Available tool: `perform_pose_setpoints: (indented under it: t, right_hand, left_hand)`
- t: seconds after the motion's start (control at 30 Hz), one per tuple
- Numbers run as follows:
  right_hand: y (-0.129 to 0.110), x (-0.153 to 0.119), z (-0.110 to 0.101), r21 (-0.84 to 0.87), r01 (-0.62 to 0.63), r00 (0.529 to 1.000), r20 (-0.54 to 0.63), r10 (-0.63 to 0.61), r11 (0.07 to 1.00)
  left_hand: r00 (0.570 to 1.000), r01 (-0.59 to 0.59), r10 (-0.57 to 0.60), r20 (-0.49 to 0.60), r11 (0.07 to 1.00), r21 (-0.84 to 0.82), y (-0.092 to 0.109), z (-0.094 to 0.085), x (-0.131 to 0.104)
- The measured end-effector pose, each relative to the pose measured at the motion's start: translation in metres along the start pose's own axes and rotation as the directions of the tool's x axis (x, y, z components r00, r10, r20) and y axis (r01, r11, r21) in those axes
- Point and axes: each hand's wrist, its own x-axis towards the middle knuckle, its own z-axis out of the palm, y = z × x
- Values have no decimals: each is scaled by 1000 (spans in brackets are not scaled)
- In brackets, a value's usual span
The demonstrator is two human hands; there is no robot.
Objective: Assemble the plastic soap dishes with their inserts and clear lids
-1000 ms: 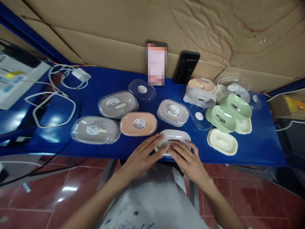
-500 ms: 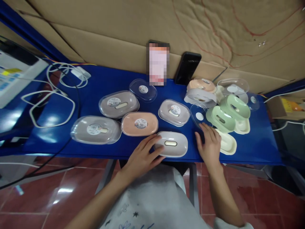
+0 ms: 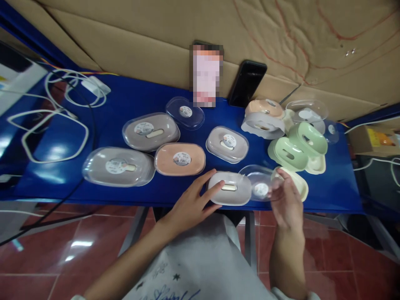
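Note:
Near the table's front edge sits a grey oval soap box (image 3: 236,198) with a cream strip in its slot. My left hand (image 3: 195,198) rests at its left side, fingers spread over the end. A clear oval lid (image 3: 254,177) with a round white sticker is gripped by my right hand (image 3: 286,200) at its right end. The lid's left end overlaps the grey box's right end; whether they touch I cannot tell. Behind my right hand, a cream tray (image 3: 301,187) is partly hidden. Two green box parts (image 3: 287,154) stand beyond it.
Lidded grey boxes (image 3: 137,162) and an orange box (image 3: 168,160) lie to the left. Another lidded grey box (image 3: 215,143) stands behind. A loose lid (image 3: 195,118), a propped-up phone (image 3: 206,77) and a black phone (image 3: 248,83) are at the back. White cables (image 3: 78,93) lie left.
My right hand has taken hold of the clear lid and brought it forward and down beside the grey box. My left hand's fingers have spread further over the box.

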Motion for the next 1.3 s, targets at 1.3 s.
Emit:
perform_pose_setpoints:
  t: [1.3]
  right_hand:
    - [-24, -20, 52, -404, 907, 420, 879, -226, 118]
  left_hand:
    - [979, 182, -165, 121, 973, -144, -8, -2, 2]
